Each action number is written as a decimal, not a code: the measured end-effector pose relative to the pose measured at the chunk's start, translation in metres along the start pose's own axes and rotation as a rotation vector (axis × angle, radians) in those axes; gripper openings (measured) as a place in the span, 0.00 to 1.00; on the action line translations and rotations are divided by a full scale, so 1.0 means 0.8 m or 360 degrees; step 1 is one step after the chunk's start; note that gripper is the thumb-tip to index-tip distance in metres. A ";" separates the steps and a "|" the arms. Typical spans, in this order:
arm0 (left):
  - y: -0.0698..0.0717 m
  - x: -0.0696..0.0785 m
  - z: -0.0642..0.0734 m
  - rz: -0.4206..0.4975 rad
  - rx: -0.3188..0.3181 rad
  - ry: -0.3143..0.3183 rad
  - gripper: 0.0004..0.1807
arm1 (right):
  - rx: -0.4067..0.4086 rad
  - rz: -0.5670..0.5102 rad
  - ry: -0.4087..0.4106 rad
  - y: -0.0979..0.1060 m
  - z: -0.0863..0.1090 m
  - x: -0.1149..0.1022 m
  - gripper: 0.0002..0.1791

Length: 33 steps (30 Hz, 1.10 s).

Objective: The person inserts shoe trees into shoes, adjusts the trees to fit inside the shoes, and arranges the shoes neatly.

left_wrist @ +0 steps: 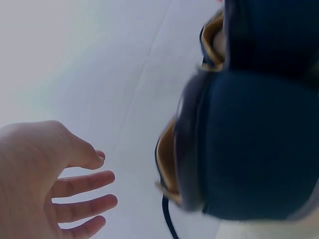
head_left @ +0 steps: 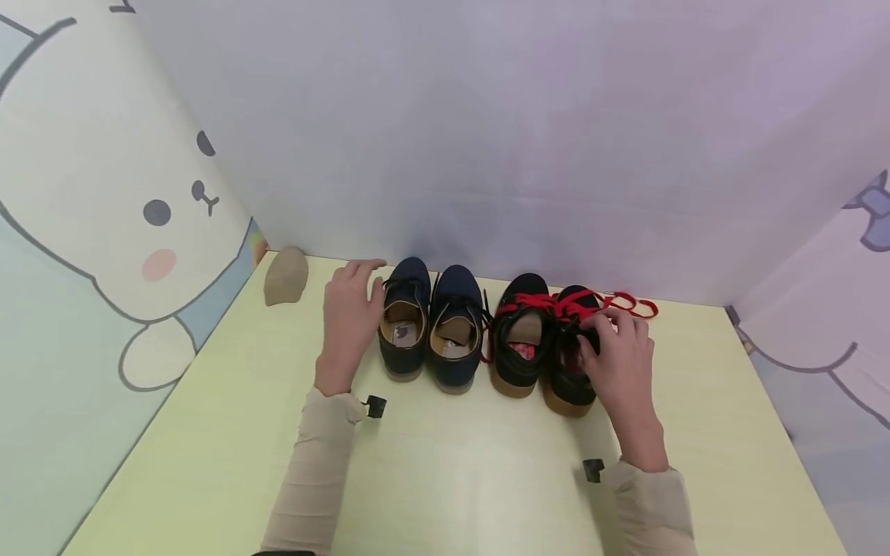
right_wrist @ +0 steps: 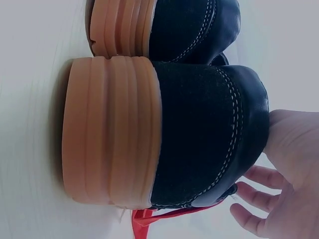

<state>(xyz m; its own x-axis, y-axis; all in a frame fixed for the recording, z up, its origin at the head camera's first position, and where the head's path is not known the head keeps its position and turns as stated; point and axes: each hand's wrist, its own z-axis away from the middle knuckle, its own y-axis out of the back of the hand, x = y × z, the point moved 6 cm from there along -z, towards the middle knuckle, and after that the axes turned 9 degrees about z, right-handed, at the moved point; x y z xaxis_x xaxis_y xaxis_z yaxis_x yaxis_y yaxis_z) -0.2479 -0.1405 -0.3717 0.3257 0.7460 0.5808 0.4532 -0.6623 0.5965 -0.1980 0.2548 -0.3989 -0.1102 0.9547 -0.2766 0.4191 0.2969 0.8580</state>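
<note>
Two navy shoes (head_left: pixel 402 359) (head_left: pixel 453 373) stand side by side with dark laces, toes toward the wall. To their right is a pair of black shoes (head_left: pixel 515 378) with red laces (head_left: pixel 531 302) and tan soles. My right hand (head_left: pixel 621 357) is at the collar of the rightmost black shoe (right_wrist: pixel 194 134), thumb and fingers bent around its edge. Part of the thumb is hidden behind the heel in the right wrist view. My left hand (head_left: pixel 349 313) hovers beside the left navy shoe, its fingers loosely curved and apart from it, holding nothing.
A beige rounded piece (head_left: pixel 286 276) lies at the table's back left corner. Similar beige pieces sit inside several shoes. A pale wall (head_left: pixel 473 154) rises behind the yellowish table (head_left: pixel 445 479), and cartoon-printed panels (head_left: pixel 90 193) flank both sides.
</note>
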 end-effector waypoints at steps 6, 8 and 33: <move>0.013 -0.036 -0.003 -0.0029 0.0054 0.0140 0.14 | -0.0006 -0.0018 0.0004 -0.002 -0.001 0.008 0.11; 0.015 -0.047 -0.003 -0.0031 0.0064 0.0168 0.14 | -0.0020 -0.0011 0.0001 -0.002 -0.001 0.010 0.12; 0.054 -0.191 0.029 -0.0196 -0.0075 0.0608 0.26 | -0.0224 0.0005 -0.0047 -0.013 -0.001 0.009 0.17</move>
<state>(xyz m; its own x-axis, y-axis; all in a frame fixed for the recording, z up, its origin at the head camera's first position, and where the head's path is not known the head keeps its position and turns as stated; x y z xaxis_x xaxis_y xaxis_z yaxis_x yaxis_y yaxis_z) -0.2591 -0.2814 -0.4472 -0.0643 0.7465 0.6623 0.4280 -0.5789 0.6940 -0.2040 0.2582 -0.4094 -0.0819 0.9552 -0.2846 0.2889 0.2960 0.9104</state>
